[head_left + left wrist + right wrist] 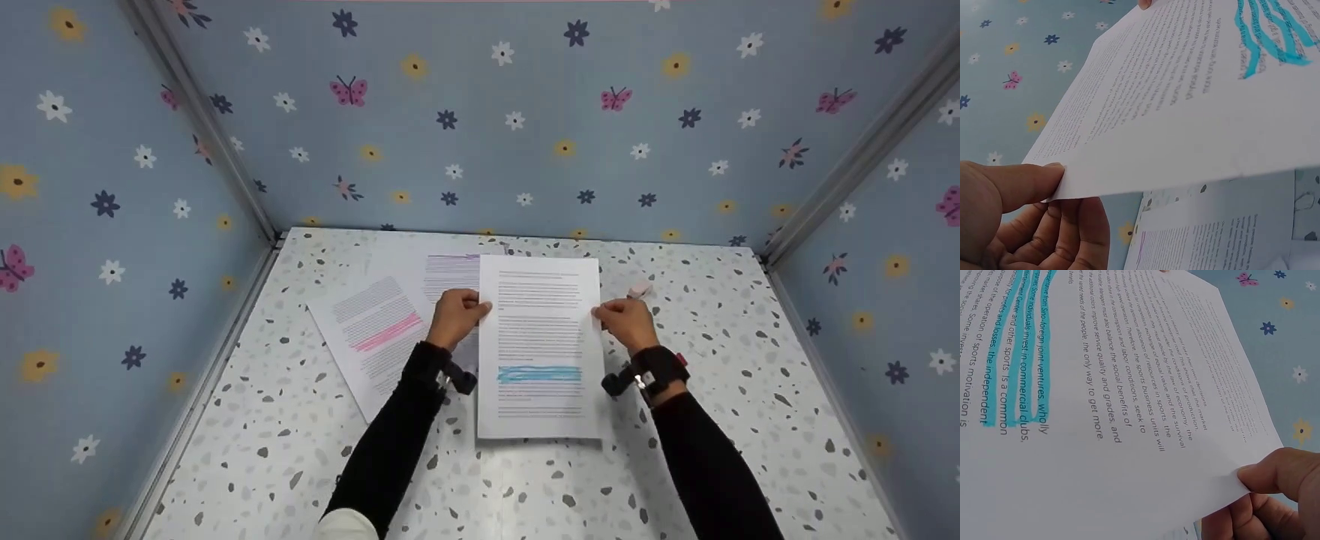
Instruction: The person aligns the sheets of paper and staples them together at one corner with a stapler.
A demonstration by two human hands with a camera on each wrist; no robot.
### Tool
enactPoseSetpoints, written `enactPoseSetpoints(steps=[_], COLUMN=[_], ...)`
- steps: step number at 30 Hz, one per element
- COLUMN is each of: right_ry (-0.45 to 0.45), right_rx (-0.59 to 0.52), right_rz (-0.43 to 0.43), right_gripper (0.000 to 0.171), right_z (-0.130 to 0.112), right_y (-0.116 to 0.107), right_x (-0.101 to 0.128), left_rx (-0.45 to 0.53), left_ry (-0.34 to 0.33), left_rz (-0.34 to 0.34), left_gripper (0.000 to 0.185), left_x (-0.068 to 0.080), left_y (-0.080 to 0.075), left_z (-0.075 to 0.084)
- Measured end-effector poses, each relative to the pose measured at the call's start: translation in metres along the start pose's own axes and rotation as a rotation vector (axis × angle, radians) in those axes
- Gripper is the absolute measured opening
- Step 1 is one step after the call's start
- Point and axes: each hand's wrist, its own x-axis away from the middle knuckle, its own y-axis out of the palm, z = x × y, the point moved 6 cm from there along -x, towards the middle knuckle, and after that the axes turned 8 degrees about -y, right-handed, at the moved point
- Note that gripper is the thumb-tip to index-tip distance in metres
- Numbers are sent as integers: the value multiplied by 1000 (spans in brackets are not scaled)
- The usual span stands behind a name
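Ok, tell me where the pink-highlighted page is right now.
In the head view, the pink-highlighted page lies left of centre on the speckled table, to the left of the blue-highlighted page.

Bright, diffuse light; soft shadow under sheet (540, 346); fine print (538, 289) blurred, head view.

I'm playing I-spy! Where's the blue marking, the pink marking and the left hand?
Blue marking (540, 373): head view, its middle.
Pink marking (388, 332): head view, its middle.
Left hand (452, 318): head view, the hand's middle.

A rectangular, blue-highlighted white paper (540, 337) is pinched by left hand (455, 319) and right hand (628, 322); pink-highlighted white paper (370, 345) is seen leftward.
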Motion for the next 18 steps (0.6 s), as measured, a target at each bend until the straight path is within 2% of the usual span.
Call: enactPoseSetpoints(steps=[6,11,15,18], right_ry=[57,104,117,138], right_rx=[18,42,58,58], right_rz=[21,14,7,5], right_gripper=[25,29,29,29], right_z=[22,37,48,57], right_y=[-13,-20,-24,-26], right_x=[7,11,13,14], left_rx=[-56,-65,-76,-86], left_ry=[39,31,24,40], left_rz=[-2,-23,-34,-45], left_gripper=[32,33,27,16], left_x=[-5,-6,-10,-14], left_y=[22,37,47,53], left_z=[-3,-9,-15,-18])
